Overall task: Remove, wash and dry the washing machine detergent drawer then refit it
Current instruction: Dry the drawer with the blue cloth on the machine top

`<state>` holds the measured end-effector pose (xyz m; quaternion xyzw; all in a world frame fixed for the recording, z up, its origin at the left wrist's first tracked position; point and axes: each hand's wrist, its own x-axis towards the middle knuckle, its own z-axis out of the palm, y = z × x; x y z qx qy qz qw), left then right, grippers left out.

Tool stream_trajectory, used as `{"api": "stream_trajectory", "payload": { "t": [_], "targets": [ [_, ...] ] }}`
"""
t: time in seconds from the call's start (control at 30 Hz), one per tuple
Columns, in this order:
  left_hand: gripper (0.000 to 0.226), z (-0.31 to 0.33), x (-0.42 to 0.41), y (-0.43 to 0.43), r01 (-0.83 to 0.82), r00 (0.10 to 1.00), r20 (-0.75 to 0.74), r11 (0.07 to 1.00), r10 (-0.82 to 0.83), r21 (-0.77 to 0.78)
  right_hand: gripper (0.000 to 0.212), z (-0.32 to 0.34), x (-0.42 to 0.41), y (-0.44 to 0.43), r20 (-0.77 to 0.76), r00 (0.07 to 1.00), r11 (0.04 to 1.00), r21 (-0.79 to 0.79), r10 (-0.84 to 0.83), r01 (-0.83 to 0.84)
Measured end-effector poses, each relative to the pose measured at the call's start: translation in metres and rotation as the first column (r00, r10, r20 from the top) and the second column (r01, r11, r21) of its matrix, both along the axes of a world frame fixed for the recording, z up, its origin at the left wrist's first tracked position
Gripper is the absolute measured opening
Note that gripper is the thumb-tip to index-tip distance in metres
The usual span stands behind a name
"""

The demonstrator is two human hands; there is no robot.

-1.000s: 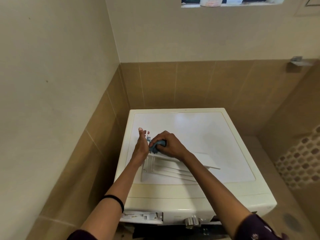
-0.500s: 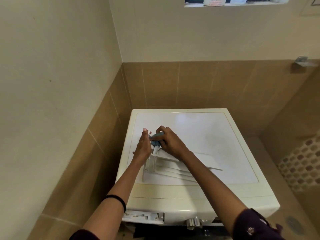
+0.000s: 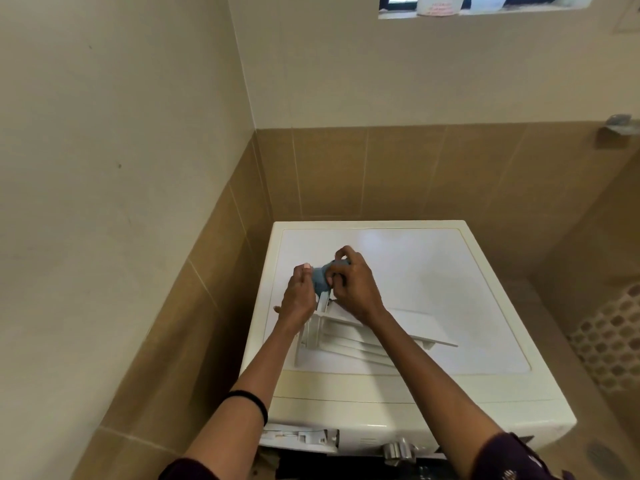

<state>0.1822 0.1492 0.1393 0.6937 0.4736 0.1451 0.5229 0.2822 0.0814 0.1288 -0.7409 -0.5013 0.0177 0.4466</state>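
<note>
The white detergent drawer (image 3: 343, 336) lies on top of the washing machine (image 3: 433, 271), its front panel pointing right. My left hand (image 3: 298, 296) grips the drawer's far left end. My right hand (image 3: 353, 285) pinches a small blue-grey cloth (image 3: 320, 279) and holds it against that same end, between the two hands. The cloth covers the drawer's far tip. The empty drawer slot (image 3: 299, 436) shows at the machine's front, lower left.
The machine stands in a corner, with tiled walls (image 3: 207, 271) close on the left and behind. A control knob (image 3: 398, 448) sits on the front. A floor drain (image 3: 604, 455) lies at lower right. A window ledge (image 3: 485, 8) runs along the top.
My right hand has moved with the cloth up and away along the drawer's far end. My left hand has shifted slightly upward with it. The drawer stays on the machine top.
</note>
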Motion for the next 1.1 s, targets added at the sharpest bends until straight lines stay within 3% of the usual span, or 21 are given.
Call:
{"api": "stream_trajectory", "payload": {
  "t": [0.07, 0.1, 0.2, 0.27, 0.37, 0.47, 0.53, 0.6, 0.67, 0.73, 0.8, 0.87, 0.93, 1.03, 1.1],
  "targets": [
    [0.051, -0.001, 0.000, 0.001, 0.002, 1.000, -0.004, 1.000, -0.002, 0.001, 0.025, 0.001, 0.004, 0.000, -0.188, 0.981, 0.993, 0.098, -0.051, 0.070],
    [0.051, -0.002, 0.001, 0.001, 0.003, 1.000, -0.001, 1.000, -0.003, 0.003, 0.027, 0.001, 0.005, 0.000, -0.223, 0.975, 0.994, 0.103, -0.005, 0.028],
    [0.051, -0.001, 0.001, 0.001, -0.007, 1.000, 0.004, 1.000, 0.007, -0.010, 0.033, 0.003, 0.001, -0.002, -0.059, 0.970, 0.965, -0.106, 0.235, -0.241],
    [0.051, -0.001, 0.000, 0.002, -0.009, 1.000, -0.005, 1.000, 0.009, -0.006, 0.038, 0.003, 0.002, -0.003, 0.087, 0.950, 0.929, -0.251, 0.301, -0.272],
    [0.051, -0.001, 0.000, 0.002, -0.005, 1.000, -0.023, 1.000, 0.005, 0.011, 0.042, 0.002, 0.010, -0.008, 0.188, 0.931, 0.918, -0.312, 0.313, -0.246],
    [0.050, 0.001, 0.000, -0.001, -0.002, 0.999, -0.041, 0.999, 0.003, 0.036, 0.041, 0.002, 0.009, -0.008, 0.150, 0.968, 0.944, -0.294, 0.203, -0.152],
    [0.050, 0.002, -0.002, -0.001, 0.004, 0.999, -0.032, 0.999, -0.003, 0.042, 0.031, 0.000, 0.012, -0.009, 0.098, 0.995, 0.964, -0.261, -0.031, 0.056],
    [0.050, 0.000, -0.002, -0.001, 0.005, 1.000, -0.011, 0.999, -0.004, 0.034, 0.028, 0.001, 0.019, -0.015, -0.085, 0.981, 0.977, -0.138, -0.172, 0.160],
    [0.051, 0.000, -0.001, 0.000, -0.007, 1.000, 0.006, 1.000, 0.007, 0.000, 0.032, 0.009, 0.019, -0.019, -0.207, 0.977, 0.997, 0.053, -0.040, 0.052],
    [0.053, 0.001, 0.000, 0.000, -0.021, 1.000, 0.020, 0.998, 0.022, -0.064, 0.036, 0.018, 0.008, -0.018, -0.313, 0.934, 0.984, 0.106, 0.171, -0.145],
    [0.056, 0.004, 0.000, -0.002, -0.033, 0.998, 0.044, 0.990, 0.039, -0.134, 0.044, 0.019, -0.005, -0.016, -0.325, 0.915, 0.962, -0.043, 0.240, -0.268],
    [0.056, 0.005, -0.001, -0.003, -0.044, 0.995, 0.077, 0.985, 0.057, -0.169, 0.040, 0.012, -0.008, -0.015, -0.231, 0.945, 0.950, -0.153, 0.232, -0.271],
    [0.056, 0.006, -0.001, -0.003, -0.053, 0.993, 0.095, 0.983, 0.071, -0.177, 0.028, 0.013, -0.003, -0.017, -0.135, 0.951, 0.936, -0.187, 0.278, -0.300],
    [0.058, 0.005, 0.000, -0.004, -0.074, 0.993, 0.075, 0.981, 0.088, -0.182, 0.041, 0.021, 0.008, -0.019, -0.002, 0.906, 0.868, -0.285, 0.423, -0.406],
    [0.061, 0.003, 0.000, -0.004, -0.087, 0.993, 0.059, 0.976, 0.101, -0.198, 0.042, 0.024, 0.017, -0.024, -0.001, 0.904, 0.858, -0.314, 0.427, -0.406]
  ]
}}
